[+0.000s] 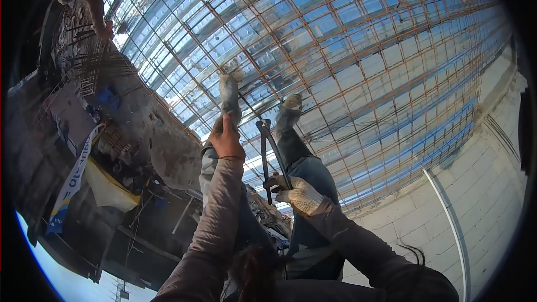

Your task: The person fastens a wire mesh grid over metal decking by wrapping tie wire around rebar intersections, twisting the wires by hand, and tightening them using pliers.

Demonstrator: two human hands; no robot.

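Metal decking [330, 122] underlies a rebar grid [398, 8], already laid crosswise; whether any crossings are tied is too small to tell. Gloved right hand [304, 196] wraps its fingers around pincers [264, 150]; the left hand [227, 140] curls, contents hidden.

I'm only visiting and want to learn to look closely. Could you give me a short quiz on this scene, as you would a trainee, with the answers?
1. Which hand holds the dark long-handled tool? A: left. B: right. C: neither.
2. True or false: both hands wear gloves.
3. Fill in the blank: a wide grid of crossed metal ____ spreads around the feet.

Key:
1. B. The right hand grips it.
2. False. The left hand is bare; only the right is gloved.
3. Bars.
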